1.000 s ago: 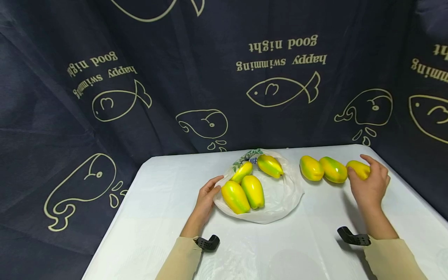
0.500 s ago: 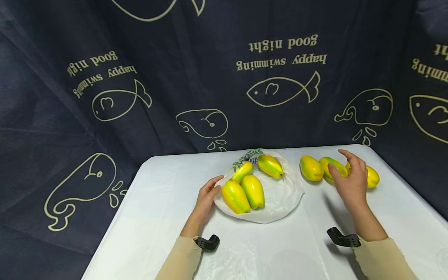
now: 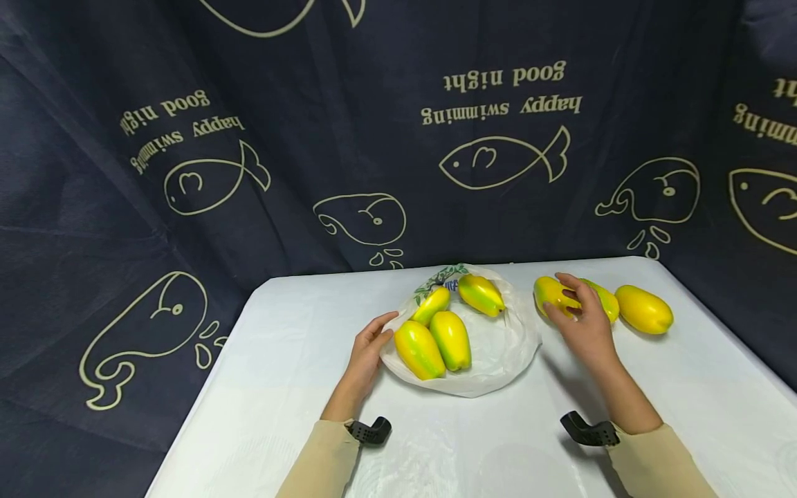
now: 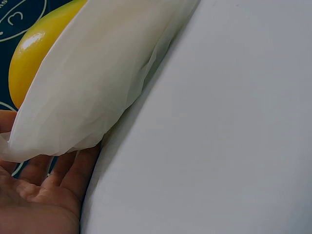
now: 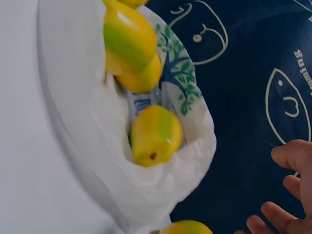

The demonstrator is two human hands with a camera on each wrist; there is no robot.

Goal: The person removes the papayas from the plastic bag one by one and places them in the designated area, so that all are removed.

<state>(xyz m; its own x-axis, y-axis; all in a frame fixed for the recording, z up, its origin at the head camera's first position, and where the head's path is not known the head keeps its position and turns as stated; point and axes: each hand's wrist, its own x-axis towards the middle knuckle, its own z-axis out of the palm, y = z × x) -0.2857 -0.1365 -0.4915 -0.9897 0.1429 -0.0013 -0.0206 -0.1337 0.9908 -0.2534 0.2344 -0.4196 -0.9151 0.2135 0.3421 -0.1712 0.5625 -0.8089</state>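
My left hand (image 3: 366, 353) holds the left rim of a white plastic bag (image 3: 495, 373), its thumb at the rim and its fingers behind the plastic. Several yellow-green papayas (image 3: 419, 351) lie inside the spread bag. To the right, three loose papayas stand in a row. My right hand (image 3: 585, 332) is over the left loose papaya (image 3: 548, 290), thumb and fingers spread around its near side. Behind that hand the middle papaya (image 3: 609, 303) is partly hidden. In the right wrist view the right hand's fingers (image 5: 290, 158) are apart, with nothing between them.
The right papaya (image 3: 645, 309) lies near the right edge of the white table (image 3: 299, 311). A dark blue cloth (image 3: 349, 138) with fish drawings hangs behind the table. Black wrist mounts (image 3: 370, 431) sit at both sleeves.
My right hand has moved left, from the right loose papaya past the middle one to the left one. My left hand and the bag have stayed in place.
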